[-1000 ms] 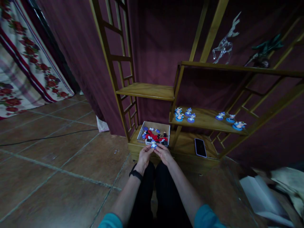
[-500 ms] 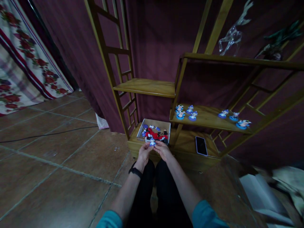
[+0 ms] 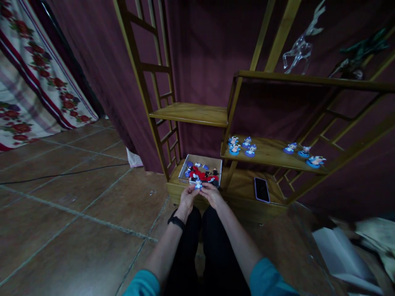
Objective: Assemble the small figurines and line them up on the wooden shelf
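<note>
Figurine [image 3: 198, 184] upright between left hand [image 3: 187, 198] and right hand [image 3: 212, 195], at near edge of box [image 3: 212, 161].
Head view: fingertips of both hands pinch it from either side, apparently low down; step looks like holding or adjusting, next move likely calls for a light, steady grip. Rounded, white and purple-blue, probably smooth hard plastic. Box shallow, pale-walled, with jumbled red and dark pieces [image 3: 200, 175]. Similar disc-based figures [image 3: 250, 150] stand on smooth wooden shelf [image 3: 268, 154].
</note>
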`<state>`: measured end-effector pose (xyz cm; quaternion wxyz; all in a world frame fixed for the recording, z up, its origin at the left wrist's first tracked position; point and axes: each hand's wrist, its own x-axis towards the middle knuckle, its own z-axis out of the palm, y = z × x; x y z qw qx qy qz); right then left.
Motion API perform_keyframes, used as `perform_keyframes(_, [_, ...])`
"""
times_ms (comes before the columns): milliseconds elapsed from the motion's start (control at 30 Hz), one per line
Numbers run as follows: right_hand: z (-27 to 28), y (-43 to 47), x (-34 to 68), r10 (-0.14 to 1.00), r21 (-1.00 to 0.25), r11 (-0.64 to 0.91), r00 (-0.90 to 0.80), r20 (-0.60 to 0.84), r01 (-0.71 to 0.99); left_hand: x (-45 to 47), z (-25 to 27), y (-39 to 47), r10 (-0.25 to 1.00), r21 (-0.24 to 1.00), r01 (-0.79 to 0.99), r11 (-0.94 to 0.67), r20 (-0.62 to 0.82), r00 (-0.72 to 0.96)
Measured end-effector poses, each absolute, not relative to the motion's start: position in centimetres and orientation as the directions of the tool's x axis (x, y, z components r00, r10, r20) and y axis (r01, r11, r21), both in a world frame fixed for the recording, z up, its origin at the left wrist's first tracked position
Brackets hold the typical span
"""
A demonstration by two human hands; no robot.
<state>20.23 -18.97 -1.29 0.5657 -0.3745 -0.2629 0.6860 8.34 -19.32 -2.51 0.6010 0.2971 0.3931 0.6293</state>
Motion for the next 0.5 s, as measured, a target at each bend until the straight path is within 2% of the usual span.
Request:
perform_keyframes(233, [-1.01,-19.15,20.02,0.974,-0.811,-0.216,-0.061,-0.218,-0.544,8.57,-2.69,-19.31,0.979,0.877,-0.481,-0.01,-0.089,-0.182])
perform_keyframes(500, [-0.84,-19.1,19.97,0.969,-0.809,-0.241,-0.092,-0.228,-0.536,8.46,-2.46,-19.53,0.978,0.877,-0.481,0.001,-0.101,-0.182])
